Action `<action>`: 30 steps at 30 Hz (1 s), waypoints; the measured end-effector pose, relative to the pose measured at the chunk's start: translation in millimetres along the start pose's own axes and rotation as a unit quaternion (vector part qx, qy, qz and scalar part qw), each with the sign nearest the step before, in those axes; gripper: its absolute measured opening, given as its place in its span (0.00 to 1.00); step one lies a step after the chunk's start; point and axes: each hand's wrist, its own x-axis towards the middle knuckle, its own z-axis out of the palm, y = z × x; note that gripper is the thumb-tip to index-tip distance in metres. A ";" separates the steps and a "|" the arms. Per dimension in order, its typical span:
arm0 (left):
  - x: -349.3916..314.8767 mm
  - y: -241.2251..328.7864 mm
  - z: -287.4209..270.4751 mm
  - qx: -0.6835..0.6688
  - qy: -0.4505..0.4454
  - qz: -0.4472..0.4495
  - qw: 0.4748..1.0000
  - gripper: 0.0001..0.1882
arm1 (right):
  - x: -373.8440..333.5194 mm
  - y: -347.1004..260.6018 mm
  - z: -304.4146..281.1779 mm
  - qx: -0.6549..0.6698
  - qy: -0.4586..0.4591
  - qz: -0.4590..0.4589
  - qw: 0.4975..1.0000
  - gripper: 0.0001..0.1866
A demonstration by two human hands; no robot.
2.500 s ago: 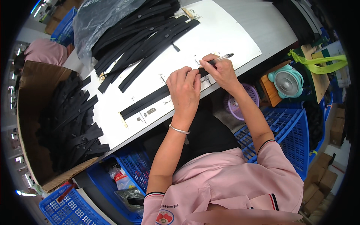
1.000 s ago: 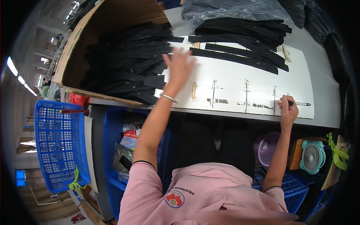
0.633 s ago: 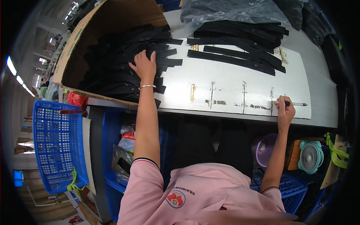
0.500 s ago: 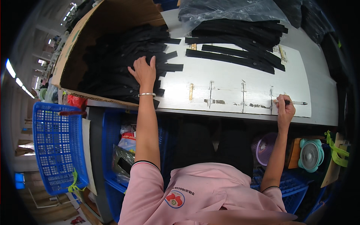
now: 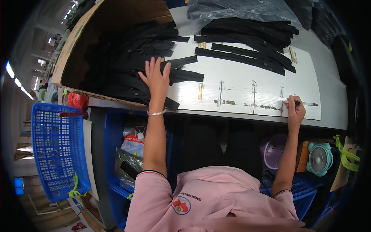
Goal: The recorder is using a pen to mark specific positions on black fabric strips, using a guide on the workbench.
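My left hand (image 5: 157, 79) lies with fingers spread over the heap of black fabric strips (image 5: 127, 58), at the open side of a cardboard box (image 5: 77, 34). Several strips stick out of the box onto the white board (image 5: 232, 87). My right hand (image 5: 296, 110) is closed round a pen (image 5: 309, 104) at the board's near right part; the pen lies nearly level, one end pointing right. Dark marker lines and small gold-coloured pieces show on the board. Farther back lies a pile of black strips (image 5: 247, 33), with a few loose ones in front of it.
Clear plastic sheeting (image 5: 247, 9) lies behind the pile. A blue basket (image 5: 60, 150) stands at the left beside a red bag (image 5: 78, 101). Below the table edge are a blue crate (image 5: 110, 154) with packages, a purple basket (image 5: 275, 152) and a teal fan (image 5: 320, 159).
My left hand has moved right and its fingers have straightened; strips beneath it have slid farther right out of the box. My right hand stays nearly in place with the pen.
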 end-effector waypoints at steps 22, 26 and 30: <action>-70.0 46.6 -18.6 -0.375 0.158 -0.245 0.880 0.43 | 29.2 -141.0 378.6 -0.107 -0.423 -0.259 0.862 0.29; -72.4 47.0 -15.9 -0.444 0.175 -0.248 0.843 0.43 | -9.0 -150.4 416.2 -0.084 -0.402 -0.303 0.860 0.39; -84.5 51.1 -18.4 -0.508 0.192 -0.254 0.801 0.40 | -21.6 -167.3 404.2 -0.076 -0.469 -0.272 0.837 0.40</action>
